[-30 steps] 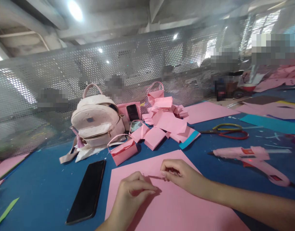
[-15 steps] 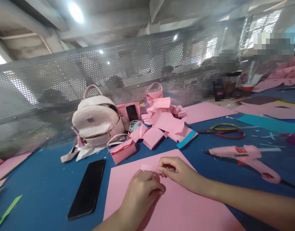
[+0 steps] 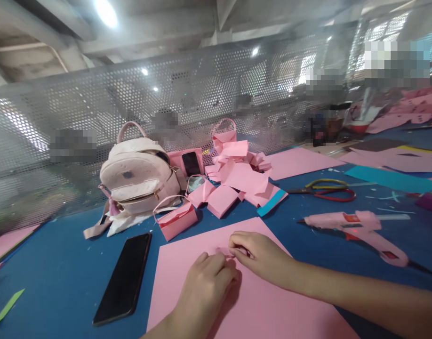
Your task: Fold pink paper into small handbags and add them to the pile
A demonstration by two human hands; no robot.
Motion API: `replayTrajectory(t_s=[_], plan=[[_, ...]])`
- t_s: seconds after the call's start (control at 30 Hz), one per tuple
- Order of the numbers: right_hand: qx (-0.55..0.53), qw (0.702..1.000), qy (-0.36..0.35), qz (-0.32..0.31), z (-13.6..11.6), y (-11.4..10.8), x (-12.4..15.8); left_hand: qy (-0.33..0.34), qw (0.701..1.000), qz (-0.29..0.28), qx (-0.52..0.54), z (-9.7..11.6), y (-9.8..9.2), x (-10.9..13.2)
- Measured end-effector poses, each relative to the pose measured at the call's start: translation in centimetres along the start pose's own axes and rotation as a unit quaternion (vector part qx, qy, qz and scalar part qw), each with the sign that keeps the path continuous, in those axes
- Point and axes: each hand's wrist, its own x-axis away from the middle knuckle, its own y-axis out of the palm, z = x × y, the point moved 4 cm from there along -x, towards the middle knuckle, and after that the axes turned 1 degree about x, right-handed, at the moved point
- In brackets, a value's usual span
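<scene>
Over a large pink sheet [image 3: 272, 306] on the blue table, my left hand [image 3: 207, 282] and my right hand [image 3: 253, 252] are close together. Between their curled fingers is a small pink paper piece [image 3: 223, 251], mostly covered by the fingers. My right hand pinches its right end; my left fingers close on its near side. Just beyond the sheet lie a small pink paper bag [image 3: 177, 221] with a thin handle and a heap of folded pink paper pieces [image 3: 242, 176].
A black phone [image 3: 124, 280] lies left of the sheet, a white backpack [image 3: 140, 174] behind it. Scissors [image 3: 329, 190], a pink glue gun [image 3: 360, 230] and a teal strip [image 3: 392, 178] are on the right. A perforated metal screen [image 3: 198, 99] stands behind.
The small pink piece shows less between my fingers and looks narrower. Both hands have stayed close together, with my left fingers slightly more curled. The whole view has shifted slightly.
</scene>
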Motion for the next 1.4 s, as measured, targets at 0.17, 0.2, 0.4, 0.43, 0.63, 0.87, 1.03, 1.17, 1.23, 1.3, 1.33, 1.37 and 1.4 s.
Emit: replayTrajectory(t_s=[0.17, 0.2, 0.4, 0.43, 0.63, 0.87, 1.03, 1.17, 1.23, 1.3, 1.33, 1.37, 1.4], plan=[[0.015, 1.0, -0.01, 0.002, 0.1, 0.0, -0.1, 0.013, 1.0, 0.025, -0.01, 0.2, -0.5, 0.0], [0.016, 1.0, -0.013, 0.003, 0.1, 0.0, -0.1, 0.019, 0.999, 0.027, -0.016, 0.2, -0.7, 0.0], [0.012, 1.0, -0.025, 0.005, 0.1, 0.0, 0.0, 0.011, 1.0, 0.019, 0.013, -0.5, -1.5, 0.3], [0.01, 1.0, -0.025, 0.004, 0.2, 0.1, 0.0, -0.007, 0.999, 0.006, 0.035, -0.7, -1.6, 0.3], [0.0, 1.0, -0.021, 0.003, 0.1, 0.0, 0.0, -0.079, 0.985, -0.026, 0.149, -1.3, -1.2, 0.4], [-0.009, 1.0, -0.016, 0.001, 0.0, -0.2, 0.0, -0.086, 0.988, -0.038, 0.124, -0.9, -0.8, 0.2], [-0.004, 1.0, -0.011, -0.001, 0.1, -0.1, 0.0, -0.097, 0.989, -0.059, 0.097, -0.9, -0.6, 0.0], [-0.014, 1.0, -0.017, 0.001, 0.2, -0.1, 0.1, -0.082, 0.991, -0.056, 0.091, -0.8, -0.9, 0.2], [-0.012, 1.0, -0.018, 0.002, 0.2, -0.1, 0.1, -0.089, 0.989, -0.06, 0.105, -1.1, -1.3, 0.3], [-0.008, 1.0, -0.014, 0.003, 0.2, -0.1, 0.1, -0.114, 0.982, -0.078, 0.131, -1.5, -1.7, 0.2], [-0.009, 1.0, -0.012, 0.005, 0.3, -0.1, 0.1, -0.127, 0.978, -0.087, 0.144, -1.6, -1.9, 0.1], [-0.012, 1.0, -0.013, 0.006, 0.3, -0.1, 0.1, -0.136, 0.974, -0.094, 0.156, -1.7, -2.0, 0.1], [-0.016, 1.0, -0.014, 0.007, 0.2, -0.1, 0.1, -0.141, 0.971, -0.097, 0.168, -1.7, -2.1, 0.0]])
